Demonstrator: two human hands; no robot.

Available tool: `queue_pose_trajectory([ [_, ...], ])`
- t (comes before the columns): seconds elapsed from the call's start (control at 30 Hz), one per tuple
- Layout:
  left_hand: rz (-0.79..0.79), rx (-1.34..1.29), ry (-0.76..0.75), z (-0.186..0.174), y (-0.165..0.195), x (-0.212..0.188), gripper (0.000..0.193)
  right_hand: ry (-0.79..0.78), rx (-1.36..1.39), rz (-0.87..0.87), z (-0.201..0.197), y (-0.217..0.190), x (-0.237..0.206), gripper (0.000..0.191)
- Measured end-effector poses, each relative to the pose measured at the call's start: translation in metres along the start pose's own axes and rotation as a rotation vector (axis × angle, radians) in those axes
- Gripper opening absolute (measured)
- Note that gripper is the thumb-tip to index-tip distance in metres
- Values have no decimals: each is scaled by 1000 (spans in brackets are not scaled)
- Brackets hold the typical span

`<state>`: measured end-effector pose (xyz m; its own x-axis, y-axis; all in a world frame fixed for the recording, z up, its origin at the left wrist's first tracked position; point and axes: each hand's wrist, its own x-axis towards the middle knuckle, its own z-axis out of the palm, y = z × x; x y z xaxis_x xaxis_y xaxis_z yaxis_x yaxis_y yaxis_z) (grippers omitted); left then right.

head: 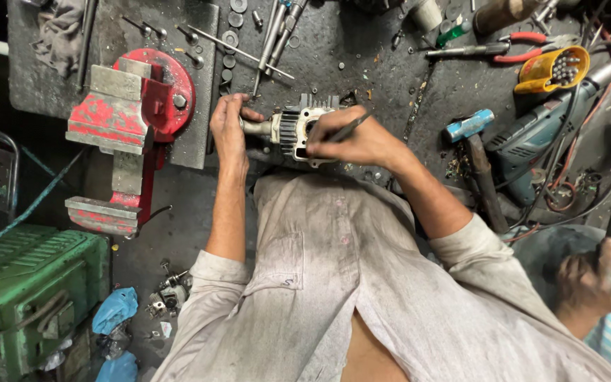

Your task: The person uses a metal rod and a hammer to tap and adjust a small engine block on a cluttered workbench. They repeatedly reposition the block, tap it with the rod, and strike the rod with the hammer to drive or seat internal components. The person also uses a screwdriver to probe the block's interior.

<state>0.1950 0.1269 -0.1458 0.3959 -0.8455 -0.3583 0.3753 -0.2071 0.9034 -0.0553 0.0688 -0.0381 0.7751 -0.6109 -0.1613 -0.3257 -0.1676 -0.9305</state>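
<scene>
Finned engine cylinder [304, 134], pale metal with dark cooling ribs, lying at the middle of the grimy tabletop [390, 85], right against the shirt front. Far left: green machine housing [30, 283] low down, blue rag [116, 308] beside it. Next, red bench vise [130, 131] bolted on a dark plate, jaws apart, just left of the work. Then left hand [229, 127], fingers curled and pressed together around the cylinder's stub end [257, 128], steadying it. Above, long rods and screwdrivers [274, 35] plus washers [229, 39], scattered near the cylinder. Right hand [351, 138] draped over the cylinder's top, pinching a thin dark scriber [351, 127], tip at the cylinder's face; hides much of that face. Further right: blue-headed hammer [476, 152], blue electric drill [546, 127] with tangled cords, yellow bit holder [553, 69], red-handled pliers [525, 46]. Bottom right corner: another person's hand [588, 279] on a dark round object.
</scene>
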Motion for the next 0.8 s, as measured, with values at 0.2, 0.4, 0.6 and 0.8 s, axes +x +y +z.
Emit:
queue_pose_trajectory([
  [0.2, 1, -36, 23, 1, 3, -1, 25, 199, 350, 1, -21, 17, -13, 46],
  [0.4, -14, -58, 3, 5, 2, 3, 23, 298, 128, 305, -25, 25, -22, 36],
  [0.6, -33, 271, -86, -14, -1, -11, 30, 330, 154, 70, -16, 25, -34, 16],
  [0.8, -202, 444, -500, -46, -8, -61, 42, 614, 332, 97, -17, 39, -60, 35],
])
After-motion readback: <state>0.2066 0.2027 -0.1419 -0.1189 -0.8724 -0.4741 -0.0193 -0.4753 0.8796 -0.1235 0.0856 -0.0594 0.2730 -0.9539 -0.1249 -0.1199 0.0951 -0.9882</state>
